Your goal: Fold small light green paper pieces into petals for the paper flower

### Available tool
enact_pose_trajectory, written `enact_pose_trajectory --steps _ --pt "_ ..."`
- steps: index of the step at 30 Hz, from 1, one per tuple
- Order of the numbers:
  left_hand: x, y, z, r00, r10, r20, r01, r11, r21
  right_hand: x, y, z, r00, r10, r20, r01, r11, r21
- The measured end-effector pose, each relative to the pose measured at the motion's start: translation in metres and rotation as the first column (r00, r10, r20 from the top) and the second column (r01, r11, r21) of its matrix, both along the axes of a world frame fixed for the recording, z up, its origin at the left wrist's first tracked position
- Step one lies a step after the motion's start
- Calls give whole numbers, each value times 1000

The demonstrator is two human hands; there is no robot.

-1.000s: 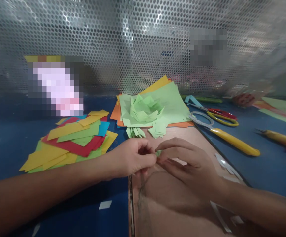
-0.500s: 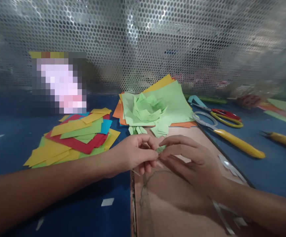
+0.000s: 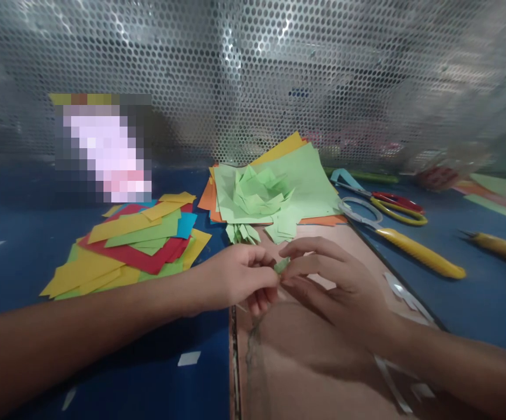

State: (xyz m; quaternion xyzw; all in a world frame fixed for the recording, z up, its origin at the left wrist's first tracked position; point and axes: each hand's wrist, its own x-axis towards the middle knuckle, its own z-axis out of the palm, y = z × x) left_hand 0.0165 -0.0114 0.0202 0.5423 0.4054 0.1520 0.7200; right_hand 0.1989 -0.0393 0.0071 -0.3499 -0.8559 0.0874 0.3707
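Note:
A small piece of green paper (image 3: pixel 281 266) is pinched between my two hands above the brown board (image 3: pixel 305 391). My left hand (image 3: pixel 248 277) closes thumb and fingers on its left side. From the right, the fingertips of my right hand (image 3: pixel 331 277) press against it, the upper fingers arched. Much of the piece is hidden by the fingers. Just beyond stand small folded green paper pieces (image 3: pixel 242 234) and a little stack of green paper squares (image 3: pixel 281 227). Behind them a green folded-paper ring of points (image 3: pixel 262 191) rests on a green sheet (image 3: pixel 312 186).
Coloured paper strips (image 3: pixel 126 251) lie heaped on the blue surface (image 3: pixel 148 373) at left. At right are red-and-yellow-handled scissors (image 3: pixel 399 210), a yellow-handled tool with a grey ring (image 3: pixel 423 254) and a pointed yellow tool (image 3: pixel 502 248). A perforated metal panel (image 3: pixel 183 64) rises behind.
My left fingers have curled slightly lower, and the green piece shows at a slightly different tilt between the fingertips. The view has shifted a little; the other things stay put.

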Motion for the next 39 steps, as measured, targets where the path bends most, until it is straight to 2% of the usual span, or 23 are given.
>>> enact_pose_trajectory --steps 6,14,20,27,34,39 --pt "-1 1 0 1000 2 13 -2 1000 -5 0 2 -2 1000 28 6 -27 994 -105" --pt "-2 0 -2 999 28 -33 -27 999 45 -2 3 -1 999 52 -12 -53 992 -117" --pt "0 -2 0 996 28 -86 -21 997 76 -3 1 -3 996 75 45 -68 988 -138" --pt "-1 -3 -5 998 22 -65 -15 995 101 -4 0 -5 995 57 81 -46 989 -139" --pt "-2 -2 -10 997 15 80 -20 998 62 -2 0 -6 997 32 63 -22 989 -149" --pt "-2 -2 -11 995 18 97 -22 999 43 -1 -1 -8 998 41 55 -32 987 -157"
